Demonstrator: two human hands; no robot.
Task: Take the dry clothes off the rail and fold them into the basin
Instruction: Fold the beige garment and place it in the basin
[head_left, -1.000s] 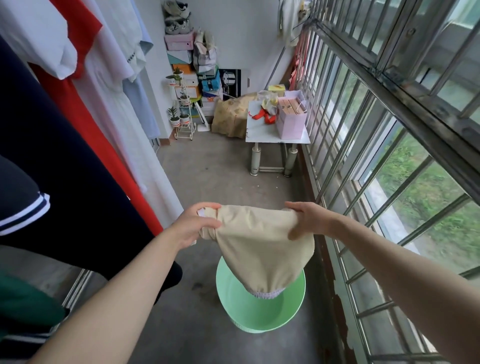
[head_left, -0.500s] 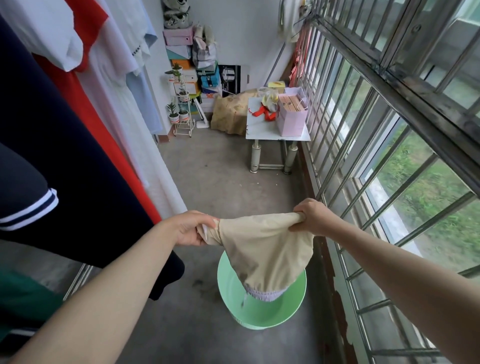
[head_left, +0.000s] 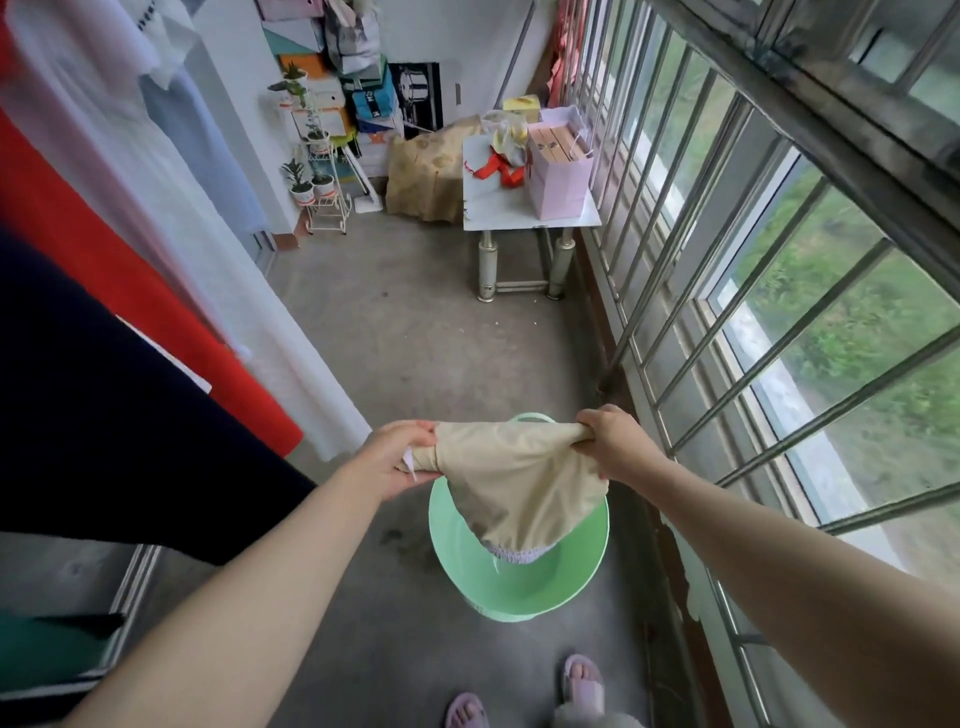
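Observation:
A folded beige garment (head_left: 519, 483) hangs stretched between my two hands over a green plastic basin (head_left: 519, 587) on the concrete floor. My left hand (head_left: 397, 457) grips its left corner and my right hand (head_left: 613, 441) grips its right corner. The cloth's lower tip, with a pale lilac edge, dips inside the basin's rim. On the left, clothes still hang on the rail: a dark navy garment (head_left: 104, 415), a red one (head_left: 93, 270) and a white one (head_left: 171, 218).
A barred window (head_left: 753, 260) runs along the right side. A small white table (head_left: 524, 208) with a pink bag stands ahead, with a plant stand (head_left: 322, 171) and stacked boxes at the far wall. My slippered feet (head_left: 524, 696) are just behind the basin.
Both hands have lowered the beige garment toward the basin, and my view has tilted down so my feet now show.

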